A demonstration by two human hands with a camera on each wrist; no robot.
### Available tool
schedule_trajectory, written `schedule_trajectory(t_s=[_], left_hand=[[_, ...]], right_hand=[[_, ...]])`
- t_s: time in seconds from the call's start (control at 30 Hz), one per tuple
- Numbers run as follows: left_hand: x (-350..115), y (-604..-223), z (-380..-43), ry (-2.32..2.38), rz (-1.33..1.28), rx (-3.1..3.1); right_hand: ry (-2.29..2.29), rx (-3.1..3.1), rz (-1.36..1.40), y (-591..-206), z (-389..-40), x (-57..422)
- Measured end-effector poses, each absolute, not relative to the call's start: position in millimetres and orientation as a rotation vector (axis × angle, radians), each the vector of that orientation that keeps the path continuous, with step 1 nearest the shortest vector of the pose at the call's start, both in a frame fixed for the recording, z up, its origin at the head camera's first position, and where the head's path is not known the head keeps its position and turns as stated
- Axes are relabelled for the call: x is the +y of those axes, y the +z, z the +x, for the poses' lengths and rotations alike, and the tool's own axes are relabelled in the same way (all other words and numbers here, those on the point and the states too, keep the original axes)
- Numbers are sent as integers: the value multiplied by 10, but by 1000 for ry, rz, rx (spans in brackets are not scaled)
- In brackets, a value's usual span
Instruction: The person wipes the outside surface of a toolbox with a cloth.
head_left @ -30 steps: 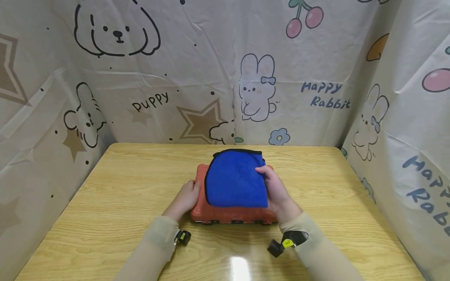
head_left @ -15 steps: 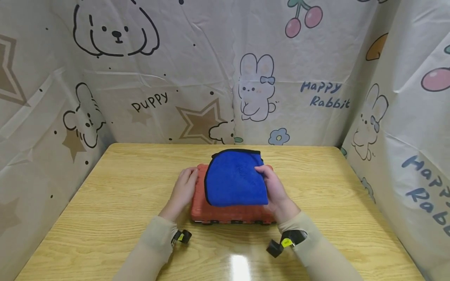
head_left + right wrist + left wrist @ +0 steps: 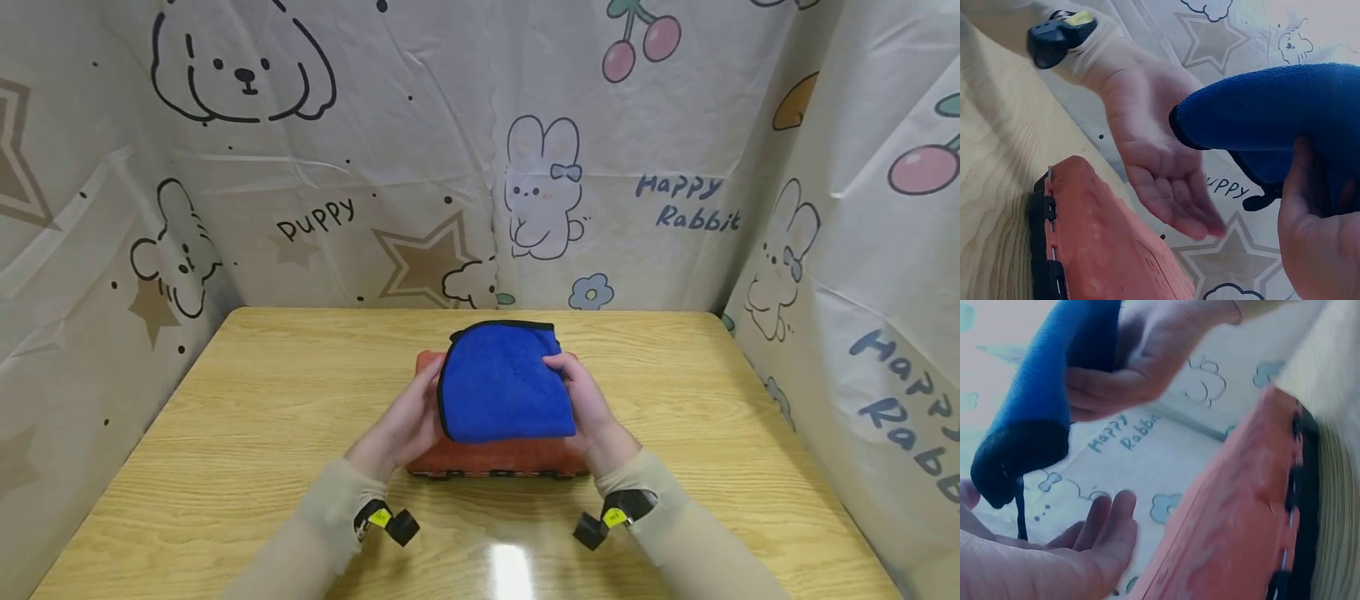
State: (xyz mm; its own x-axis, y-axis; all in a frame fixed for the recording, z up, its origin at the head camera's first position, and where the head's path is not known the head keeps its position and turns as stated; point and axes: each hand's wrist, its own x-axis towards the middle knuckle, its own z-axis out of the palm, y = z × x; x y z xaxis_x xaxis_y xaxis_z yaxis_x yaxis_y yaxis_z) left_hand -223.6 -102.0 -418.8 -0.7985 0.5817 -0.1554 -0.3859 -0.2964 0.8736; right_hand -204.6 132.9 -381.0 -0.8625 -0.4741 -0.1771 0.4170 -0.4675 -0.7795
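A folded blue towel [image 3: 506,383] with black edging is held up over an orange-red plastic case [image 3: 495,457]. My right hand [image 3: 592,408] pinches the towel's right side, thumb on the near face and fingers behind. My left hand [image 3: 408,425] is at the towel's rounded left edge. In the right wrist view, that left hand [image 3: 1154,137] lies palm up just under the towel's end, fingers loosely bent and gripping nothing. A black loop [image 3: 1262,201] hangs from the towel there. The left wrist view shows the case [image 3: 1229,512] lying below both hands.
The case lies on a wood-grain table [image 3: 285,367], its black latches [image 3: 502,474] along the near side. A printed cloth backdrop [image 3: 420,108] rises at the table's back and both sides. Each wrist wears a small black camera [image 3: 402,527].
My left hand has left the case's left edge, turned palm up and moved right to the towel's left edge. The right hand still holds the towel nearly in place.
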Motion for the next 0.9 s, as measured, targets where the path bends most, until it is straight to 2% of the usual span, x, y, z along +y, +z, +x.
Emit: schedule_trajectory(t_s=[0.23,0.57,0.9], left_hand=[[-1003,-4092,-2234,1995,305,1334],[-1002,-4104,-2231,1975,133,1604],[-988,-4162,-2226,1981,106,1702]], right_hand=[[-2294,1285,-48,-3928,-2106,1318],[-2229,1390,15,-4039,-2186,1361],[-2128,1618,-10,-4068,-2234,1391]])
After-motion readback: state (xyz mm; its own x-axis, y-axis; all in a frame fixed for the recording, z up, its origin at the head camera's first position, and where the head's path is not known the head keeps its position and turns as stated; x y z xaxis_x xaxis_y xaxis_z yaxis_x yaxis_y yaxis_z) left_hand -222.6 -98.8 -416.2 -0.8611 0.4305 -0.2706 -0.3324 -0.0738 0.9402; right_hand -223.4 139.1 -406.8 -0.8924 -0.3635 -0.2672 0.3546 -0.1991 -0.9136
